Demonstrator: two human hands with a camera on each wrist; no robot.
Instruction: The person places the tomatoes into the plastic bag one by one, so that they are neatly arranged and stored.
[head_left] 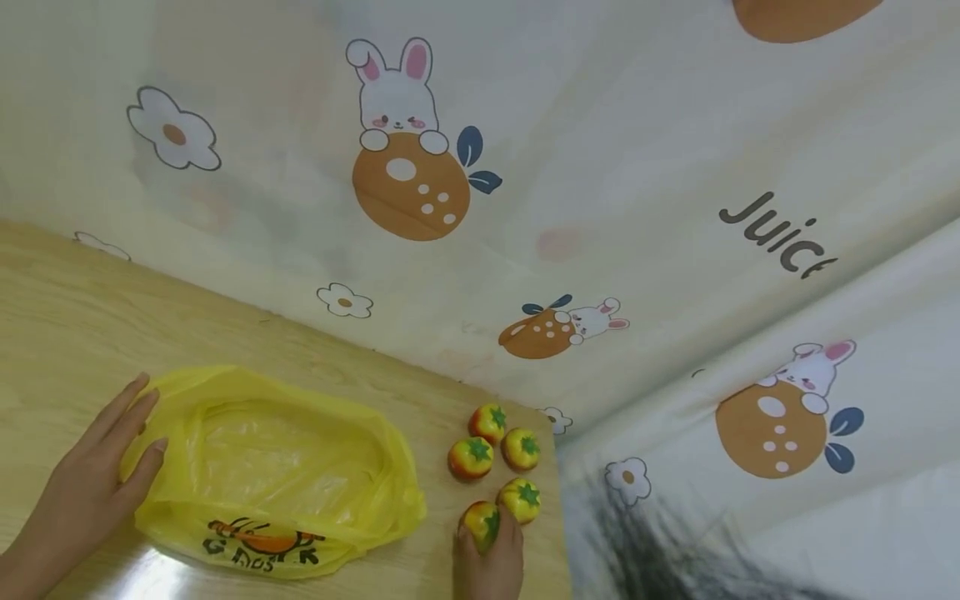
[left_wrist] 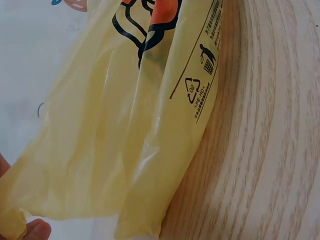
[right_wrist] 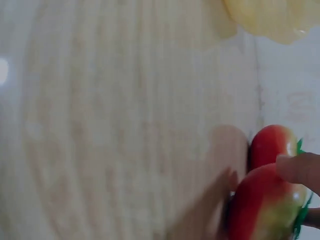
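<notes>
A yellow plastic bag [head_left: 292, 450] lies on the wooden table with its mouth spread wide and an orange-and-black print on its near side. At its left end my left hand [head_left: 101, 483] holds the rim, the fingers outside and the thumb over the edge; the left wrist view shows the bag's edge [left_wrist: 12, 220] between fingertip and thumb. My right hand [head_left: 491, 562] grips a red-and-yellow tomato [head_left: 478, 521] with a green star-shaped top, thumb and fingers on its sides. Right beside it sits another tomato [head_left: 520, 500]. The right palm is hidden in the right wrist view.
Behind the right hand, three more tomatoes [head_left: 471, 457] stand grouped near the table's right end. A pale cloth with rabbit prints [head_left: 637, 167] hangs along the table's back and right edges. Bare wood [head_left: 435, 550] lies between the bag and the right hand.
</notes>
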